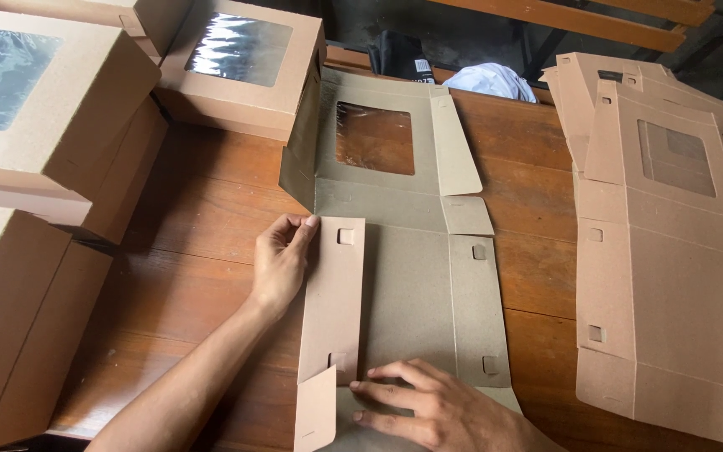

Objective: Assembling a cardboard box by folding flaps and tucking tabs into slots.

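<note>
A flat brown cardboard box sheet (403, 285) lies in the middle of the wooden bench (202, 251). It is not folded up into a box. It has a square see-through window (375, 138) at its far end.

The left hand (282, 259) is at the left side of the sheet. Its grip is closed on the long left side flap (334, 301): the fingers (301, 234) curl over the far end of the flap and pinch its edge. The flap is folded over onto the sheet, so its brown side shows. A small end tab (315, 410) at the near end of this flap sticks up a little.

The right hand (433, 406) is at the near end of the sheet. It lies flat and open, holding nothing. Its fingers (378, 389) point left and press down on the sheet, just beside the near end of the folded flap.

To the right, a pile of flat box sheets (671, 251) lies on the bench, near the middle sheet but not touching it. To the left, finished brown boxes with windows (43, 109) are stacked up. One more finished box (244, 63) stands at the far left, touching the far corner of the sheet. Beyond the far edge of the bench there is something black (402, 57) and something white (491, 82).
</note>
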